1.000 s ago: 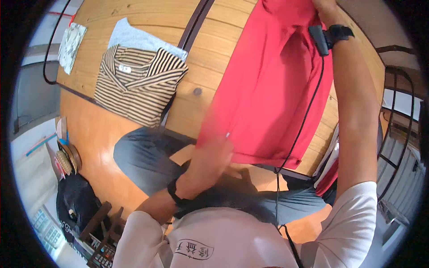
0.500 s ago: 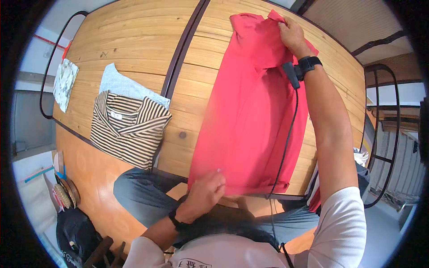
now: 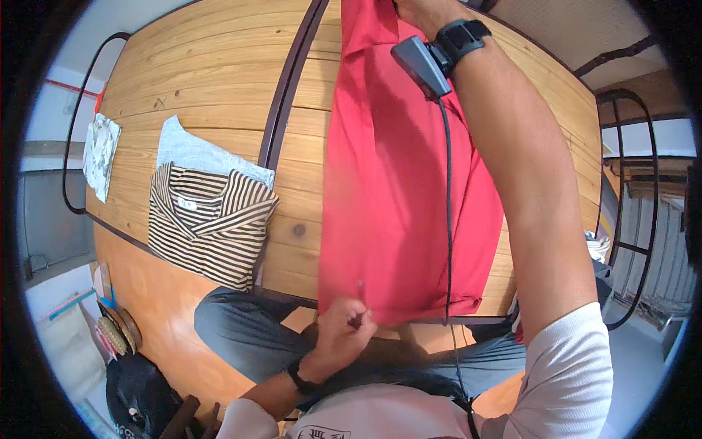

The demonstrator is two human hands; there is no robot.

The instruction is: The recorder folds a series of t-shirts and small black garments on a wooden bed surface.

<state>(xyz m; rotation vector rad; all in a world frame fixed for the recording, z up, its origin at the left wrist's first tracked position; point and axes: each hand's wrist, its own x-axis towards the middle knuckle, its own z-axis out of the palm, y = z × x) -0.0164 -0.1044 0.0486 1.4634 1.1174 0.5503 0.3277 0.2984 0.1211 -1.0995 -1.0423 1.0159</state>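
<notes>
Right hand (image 3: 430, 12), grip hidden, swings inward, apparently narrowing the red garment (image 3: 409, 197), while left hand (image 3: 342, 331) half-curls at the hem (image 3: 413, 314), hold unclear.

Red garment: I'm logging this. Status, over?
Left hand at near edge of red garment. Right hand at picture's top, grip unclear. Garment on table. Black cable crosses it.

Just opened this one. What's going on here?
A person has both hands at a red garment laid lengthwise on a wooden table. The left hand, fingers curled, is at its near edge; the right hand is at its far part, cut off by the picture's top edge. Neither grip can be made out for certain. To the left, a folded striped shirt overlaps a light blue garment, and a patterned cloth lies farther left.
</notes>
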